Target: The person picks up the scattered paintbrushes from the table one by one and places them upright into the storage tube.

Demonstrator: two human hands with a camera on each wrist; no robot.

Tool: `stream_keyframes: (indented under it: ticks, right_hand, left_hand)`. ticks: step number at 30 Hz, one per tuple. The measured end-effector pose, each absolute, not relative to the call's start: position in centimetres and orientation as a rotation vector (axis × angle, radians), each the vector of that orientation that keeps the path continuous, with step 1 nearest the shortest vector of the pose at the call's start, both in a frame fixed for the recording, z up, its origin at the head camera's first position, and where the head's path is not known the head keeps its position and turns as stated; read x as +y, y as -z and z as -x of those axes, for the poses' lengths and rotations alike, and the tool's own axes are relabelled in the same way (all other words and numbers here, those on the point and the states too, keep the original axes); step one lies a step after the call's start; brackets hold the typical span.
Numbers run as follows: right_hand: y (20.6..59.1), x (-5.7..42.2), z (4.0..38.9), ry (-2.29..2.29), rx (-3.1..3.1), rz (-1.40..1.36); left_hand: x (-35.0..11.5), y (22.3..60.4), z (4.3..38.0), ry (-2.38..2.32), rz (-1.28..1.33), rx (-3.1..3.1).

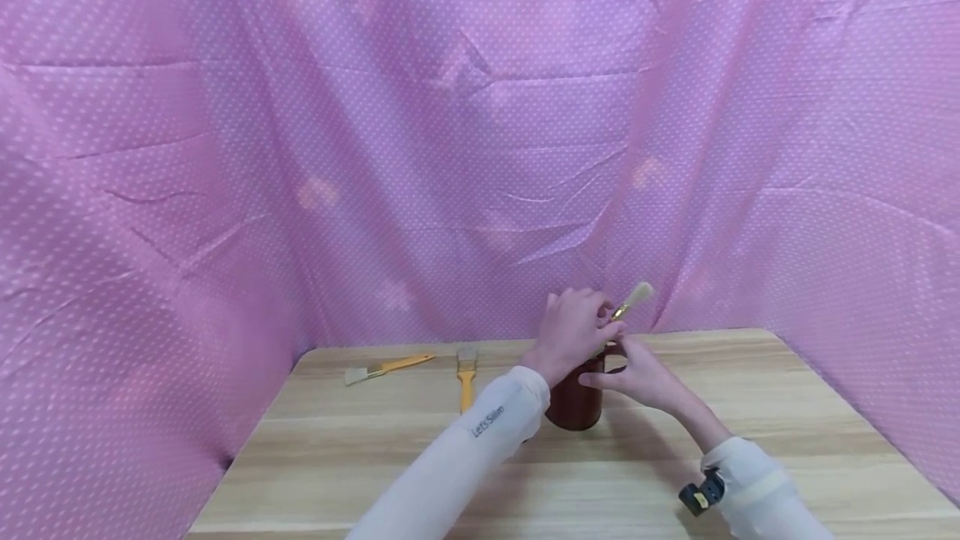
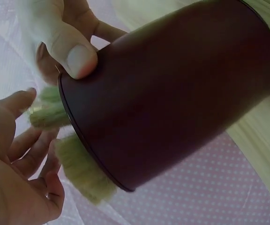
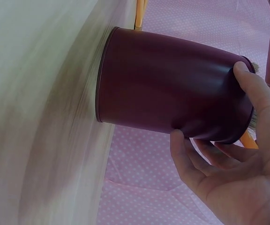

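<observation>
A dark maroon cup (image 1: 573, 407) stands on the table between both hands. My right hand (image 1: 641, 373) grips it near the rim, thumb on one side and fingers on the other, as the right wrist view shows. Over the cup's mouth is my left hand (image 1: 573, 327), its thumb and bent fingers around a paintbrush (image 1: 636, 297) that leans right with pale bristles up. Their exact contact is partly hidden. Pale bristles (image 2: 86, 171) of other brushes stick out past the rim in the left wrist view. An orange handle (image 3: 249, 140) shows beside the rim in the right wrist view.
Left of the cup, two orange-handled paintbrushes lie on the wooden table (image 1: 300, 457): one (image 1: 405, 362) slanted near the back left, another (image 1: 467, 386) nearer the cup, partly behind the left sleeve. Pink dotted cloth (image 1: 480, 148) hangs around the back and sides.
</observation>
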State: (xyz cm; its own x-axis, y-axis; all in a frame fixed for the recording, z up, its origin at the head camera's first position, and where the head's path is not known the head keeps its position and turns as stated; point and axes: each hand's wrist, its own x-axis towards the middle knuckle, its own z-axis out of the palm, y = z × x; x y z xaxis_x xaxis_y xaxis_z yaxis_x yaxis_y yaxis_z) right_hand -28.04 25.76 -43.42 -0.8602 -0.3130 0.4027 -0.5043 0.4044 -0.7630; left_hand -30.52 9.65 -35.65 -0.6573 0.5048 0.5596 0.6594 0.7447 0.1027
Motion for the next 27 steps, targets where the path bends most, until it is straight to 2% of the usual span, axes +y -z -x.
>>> stream_keyframes:
  ticks: [15,27]
  right_hand:
    - [43.3,26.1,28.2,-1.420,-2.504,-0.736]
    - [43.4,25.9,28.2,-1.421,-2.510,-0.706]
  left_hand:
    - [9.9,34.0,30.0,0.814,0.728,-2.360]
    - [7.5,35.2,30.1,1.043,0.696,-2.342]
